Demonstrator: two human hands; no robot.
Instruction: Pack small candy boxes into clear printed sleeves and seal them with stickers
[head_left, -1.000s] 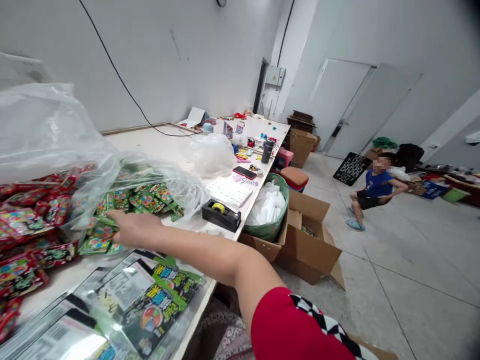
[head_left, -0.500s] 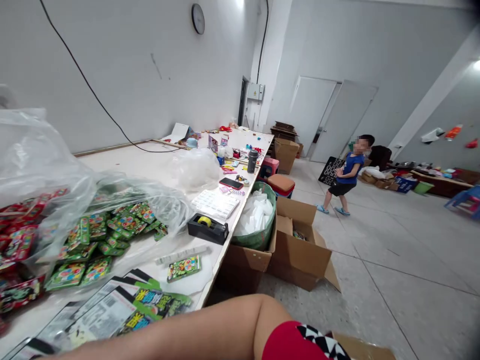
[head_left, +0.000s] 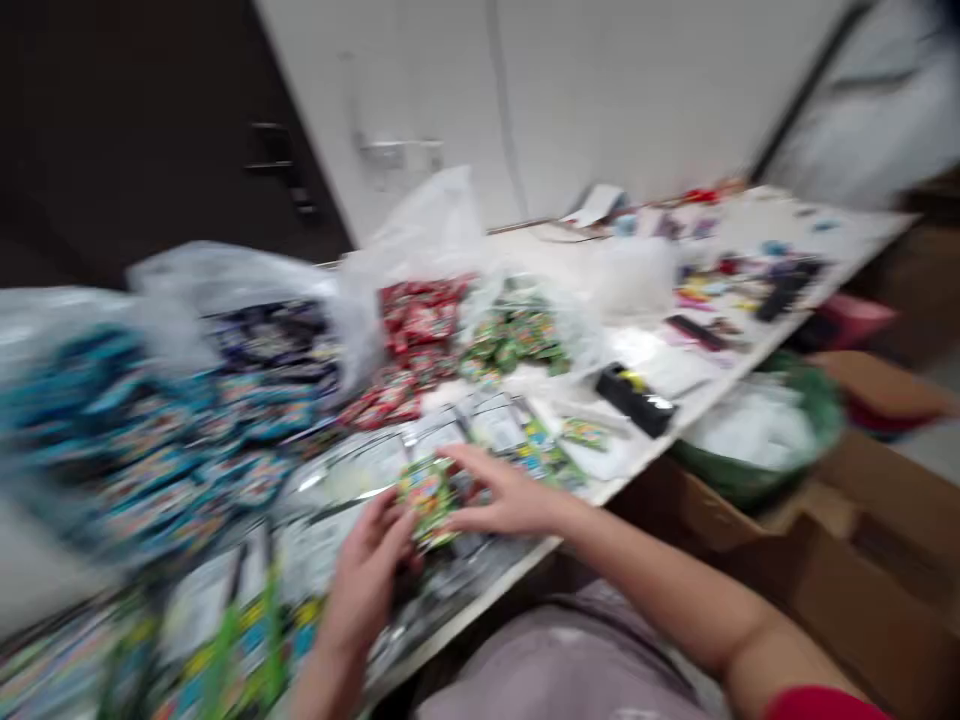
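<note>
A small green candy-like packet (head_left: pixel 426 500) with bright print is between my two hands over the near edge of the table. My left hand (head_left: pixel 371 555) grips its left side, thumb in front and fingers curled behind. At its right side, my right hand (head_left: pixel 506 495) has index finger and thumb closed about the packet's edge; a reddish patch between those fingers is too blurred to make out. Under and around the hands lie overlapping printed pouches (head_left: pixel 330 540) with clear fronts. Another green packet (head_left: pixel 585 432) rests to the right, near a black tape dispenser (head_left: pixel 636 400).
Behind the pouches, plastic bags spill blue packets (head_left: pixel 172 450), dark purple packets (head_left: pixel 274 345), red packets (head_left: pixel 420 325) and green packets (head_left: pixel 517 340). A phone (head_left: pixel 696 333) and small items lie farther along the table. Right of its edge stand a green sack (head_left: pixel 825 410) and cardboard boxes (head_left: pixel 855 590).
My view has swung left and down from the room to the table. Both hands are now in view with a green packet; before, only a forearm crossed the bottom.
</note>
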